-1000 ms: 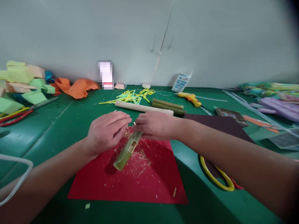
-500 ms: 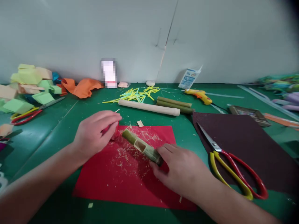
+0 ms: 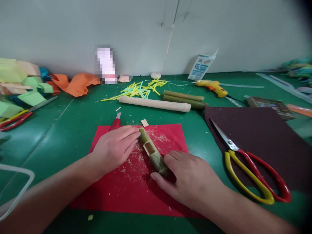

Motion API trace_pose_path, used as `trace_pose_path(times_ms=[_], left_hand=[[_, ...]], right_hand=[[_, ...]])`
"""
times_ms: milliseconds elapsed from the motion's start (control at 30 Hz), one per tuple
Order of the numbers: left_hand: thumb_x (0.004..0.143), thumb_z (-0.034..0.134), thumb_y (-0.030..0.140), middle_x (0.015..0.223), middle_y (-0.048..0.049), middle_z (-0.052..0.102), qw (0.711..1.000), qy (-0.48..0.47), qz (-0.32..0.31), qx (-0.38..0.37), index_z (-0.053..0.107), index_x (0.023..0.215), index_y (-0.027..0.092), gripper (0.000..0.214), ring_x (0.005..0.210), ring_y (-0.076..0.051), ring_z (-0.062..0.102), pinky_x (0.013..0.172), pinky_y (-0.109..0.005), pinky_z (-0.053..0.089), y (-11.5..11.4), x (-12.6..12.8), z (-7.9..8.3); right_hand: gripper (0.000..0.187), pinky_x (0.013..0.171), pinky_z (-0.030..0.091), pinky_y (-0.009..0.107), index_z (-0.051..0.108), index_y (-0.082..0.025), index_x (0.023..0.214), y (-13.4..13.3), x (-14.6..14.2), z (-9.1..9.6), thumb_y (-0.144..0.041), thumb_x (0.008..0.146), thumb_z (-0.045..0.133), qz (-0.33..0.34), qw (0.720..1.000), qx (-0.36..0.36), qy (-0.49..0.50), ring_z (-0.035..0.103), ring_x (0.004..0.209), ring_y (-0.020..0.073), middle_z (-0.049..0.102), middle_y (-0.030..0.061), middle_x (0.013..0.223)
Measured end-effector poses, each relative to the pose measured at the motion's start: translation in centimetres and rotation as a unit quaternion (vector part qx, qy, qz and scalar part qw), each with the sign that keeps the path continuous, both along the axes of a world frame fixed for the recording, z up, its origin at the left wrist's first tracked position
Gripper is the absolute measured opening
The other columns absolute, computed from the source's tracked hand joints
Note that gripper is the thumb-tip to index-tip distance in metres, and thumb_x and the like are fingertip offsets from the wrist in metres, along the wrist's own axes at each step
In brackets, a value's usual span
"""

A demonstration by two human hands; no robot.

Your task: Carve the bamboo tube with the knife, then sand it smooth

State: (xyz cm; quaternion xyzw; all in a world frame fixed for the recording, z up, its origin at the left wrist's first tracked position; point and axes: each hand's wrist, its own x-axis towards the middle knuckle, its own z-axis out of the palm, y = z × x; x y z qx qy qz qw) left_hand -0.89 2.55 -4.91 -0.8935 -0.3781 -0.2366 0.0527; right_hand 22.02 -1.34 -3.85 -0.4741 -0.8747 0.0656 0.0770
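Note:
A short green bamboo tube [image 3: 158, 162] with a rectangular opening cut in its side lies slanted over a red sheet [image 3: 131, 198]. Around its lower end my right hand [image 3: 187, 177] is closed. At the tube's upper end is my left hand [image 3: 115, 146], its fingers pressed together against the left side. A small blue bit shows at those fingertips; what it belongs to is hidden. Just beyond the left hand rests a red-handled cutter knife [image 3: 116, 123], blade pointing away. Pale shavings [image 3: 159, 136] are scattered on the sheet, and a wood chip [image 3: 144, 122] lies at its far edge.
Behind lie a pale wooden rod [image 3: 154, 104], more bamboo pieces [image 3: 184, 99], yellow and teal sticks [image 3: 136, 89] and a yellow glue gun [image 3: 212, 88]. Large scissors [image 3: 231, 146] sit on a dark sheet [image 3: 255, 133] at right. Folded papers [image 3: 31, 86] and other scissors [image 3: 17, 120] are left.
My left hand has moved right, from beside the red knife to the bamboo's upper end, leaving the knife in plain sight. The bamboo has turned steeper. The whole view has shifted slightly.

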Motion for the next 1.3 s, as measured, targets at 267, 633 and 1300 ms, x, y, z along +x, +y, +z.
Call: trace_pose_path(times_ms=[267,633,1300], left_hand=[[0.087,0.049,0.016,0.105,-0.0085,0.066,0.999,0.006,-0.031,0.011,0.062,0.105,0.010,0.023,0.101,-0.017,0.059,0.094,-0.031,0.048,0.7,0.7,1.1],[0.086,0.047,0.012,0.104,-0.0095,0.066,0.998,0.004,-0.070,0.003,0.062,0.105,0.010,0.024,0.102,-0.018,0.059,0.093,-0.033,0.049,0.0,1.6,0.3],[0.087,0.046,0.012,0.103,-0.0113,0.066,0.998,0.006,-0.047,0.042,0.062,0.105,0.009,0.024,0.102,-0.020,0.060,0.091,-0.034,0.051,0.9,0.7,0.1]], right_hand=[[0.037,0.050,0.031,0.031,0.054,-0.021,0.070,-0.3,-0.1,0.1,-0.059,0.073,0.052,-0.025,1.000,-0.012,-0.011,0.056,0.058,0.0214,0.059,0.0021,0.066],[0.025,0.046,0.029,0.029,0.055,-0.020,0.070,-0.9,-0.3,-0.3,-0.042,0.081,0.049,-0.036,0.999,0.016,-0.004,0.057,0.053,0.0197,0.059,0.0026,0.063],[0.018,0.048,0.041,0.031,0.057,-0.020,0.084,-0.9,-0.3,-0.4,-0.035,0.073,0.060,-0.013,1.000,0.024,0.013,0.061,0.059,0.0217,0.062,0.0025,0.072]])
